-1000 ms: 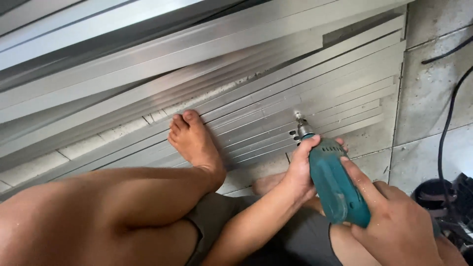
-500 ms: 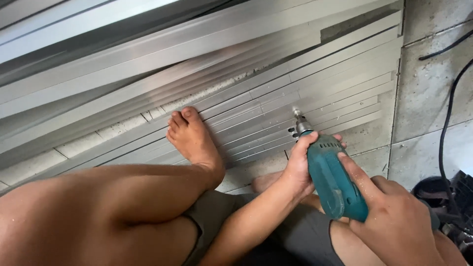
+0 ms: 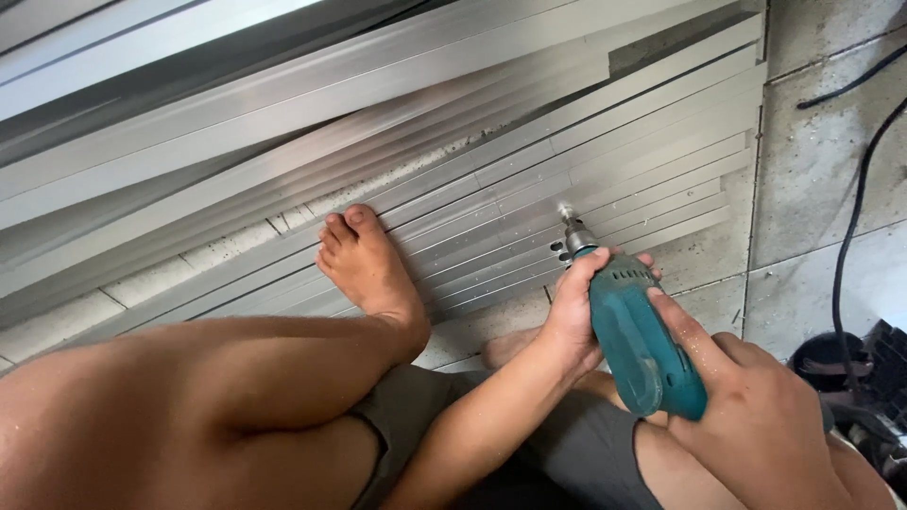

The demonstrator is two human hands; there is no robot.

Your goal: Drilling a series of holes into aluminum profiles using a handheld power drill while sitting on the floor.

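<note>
I hold a teal electric drill (image 3: 641, 332) with both hands. My left hand (image 3: 578, 307) wraps the front of its body, just behind the metal chuck (image 3: 573, 236). My right hand (image 3: 756, 416) grips the rear handle, with a finger along the side. The drill bit points at a row of long grey aluminium strips (image 3: 529, 203) that lie side by side on the floor. My bare left foot (image 3: 364, 264) rests on those strips, to the left of the drill.
Longer aluminium profiles (image 3: 236, 104) are stacked at the back and left. Metal shavings dot the strips near the bit. A black cable (image 3: 850, 217) runs over the concrete floor (image 3: 822, 151) at the right, down to a dark object (image 3: 850, 368).
The drill and both hands have shifted slightly up and toward the strips. My foot has stayed in place.
</note>
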